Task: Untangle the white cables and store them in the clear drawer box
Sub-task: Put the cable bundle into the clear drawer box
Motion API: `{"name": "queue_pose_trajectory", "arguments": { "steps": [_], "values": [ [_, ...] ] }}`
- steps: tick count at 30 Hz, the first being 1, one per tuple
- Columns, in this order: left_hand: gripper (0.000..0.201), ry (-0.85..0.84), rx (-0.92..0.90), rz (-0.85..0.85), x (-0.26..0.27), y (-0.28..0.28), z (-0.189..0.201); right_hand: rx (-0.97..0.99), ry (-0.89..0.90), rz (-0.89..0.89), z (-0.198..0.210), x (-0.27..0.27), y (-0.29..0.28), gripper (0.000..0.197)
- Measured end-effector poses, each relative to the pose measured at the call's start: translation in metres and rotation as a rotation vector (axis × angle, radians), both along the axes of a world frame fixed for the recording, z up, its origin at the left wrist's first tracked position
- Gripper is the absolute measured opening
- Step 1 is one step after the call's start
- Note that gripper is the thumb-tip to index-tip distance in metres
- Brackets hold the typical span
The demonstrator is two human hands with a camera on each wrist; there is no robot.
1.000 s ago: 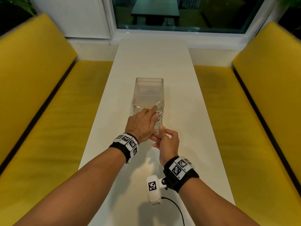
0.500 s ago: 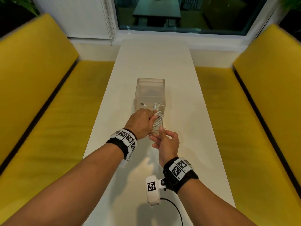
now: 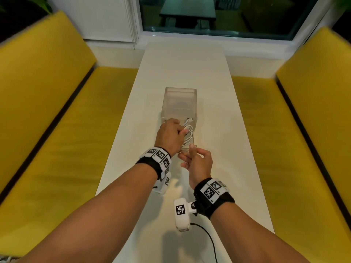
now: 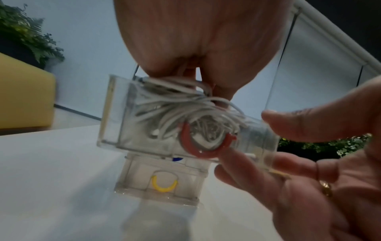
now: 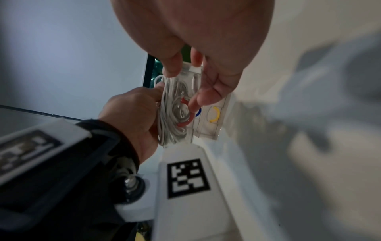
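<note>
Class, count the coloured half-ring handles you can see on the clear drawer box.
3: a red handle on the pulled-out top drawer, a blue handle mostly hidden just below it, and a yellow handle on the bottom drawer.

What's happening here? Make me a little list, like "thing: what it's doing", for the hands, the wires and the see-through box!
left hand: grips the bundle of white cables and pushes it into the top drawer
right hand: holds the front of the pulled-out top drawer, thumb above, fingers below
top drawer handle: red ring
bottom drawer: closed, yellow ring
middle drawer: a bit of blue ring shows
clear drawer box: stands on the white table
cables: coiled, mostly inside the drawer
</note>
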State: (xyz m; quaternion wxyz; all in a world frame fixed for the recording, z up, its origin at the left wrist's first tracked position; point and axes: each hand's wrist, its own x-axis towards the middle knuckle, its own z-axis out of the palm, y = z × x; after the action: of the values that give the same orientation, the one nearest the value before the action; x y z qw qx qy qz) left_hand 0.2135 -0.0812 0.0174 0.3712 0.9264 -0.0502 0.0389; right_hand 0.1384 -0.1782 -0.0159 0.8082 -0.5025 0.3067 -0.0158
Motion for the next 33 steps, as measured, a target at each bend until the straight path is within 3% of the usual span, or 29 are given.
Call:
{"name": "queue_pose_trajectory", "arguments": {
  "steps": [2,4,7,12,20,24,27,33],
  "values": [
    [0.018,-0.033,-0.001,-0.003,-0.003,-0.002,-0.001,-0.01,-0.005,0.002,0.0,0.0,-0.002,0.034],
    [0.033,-0.062,0.006,-0.026,-0.006,-0.002,-0.001,-0.022,-0.003,0.005,0.001,0.0,-0.004,0.034],
    [0.039,-0.133,0.174,-0.157,-0.008,0.001,-0.004,-0.029,0.002,0.006,0.002,0.001,-0.007,0.034],
    [0.044,-0.167,0.291,-0.26,-0.014,0.006,-0.004,-0.047,0.005,0.017,0.0,0.001,-0.008,0.028],
    [0.034,-0.066,0.636,-0.137,0.002,-0.012,0.0,-0.036,0.016,0.007,-0.001,0.001,-0.006,0.032],
    [0.022,0.039,0.518,-0.006,0.01,-0.016,0.0,0.049,0.06,-0.016,0.0,0.0,-0.003,0.043],
    [0.024,0.079,0.422,0.052,0.013,-0.015,-0.004,0.105,0.068,0.009,0.001,-0.003,-0.005,0.036],
    [0.024,0.084,0.399,-0.032,0.013,-0.012,-0.003,0.129,0.067,0.005,0.003,-0.004,-0.005,0.039]
  ]
}}
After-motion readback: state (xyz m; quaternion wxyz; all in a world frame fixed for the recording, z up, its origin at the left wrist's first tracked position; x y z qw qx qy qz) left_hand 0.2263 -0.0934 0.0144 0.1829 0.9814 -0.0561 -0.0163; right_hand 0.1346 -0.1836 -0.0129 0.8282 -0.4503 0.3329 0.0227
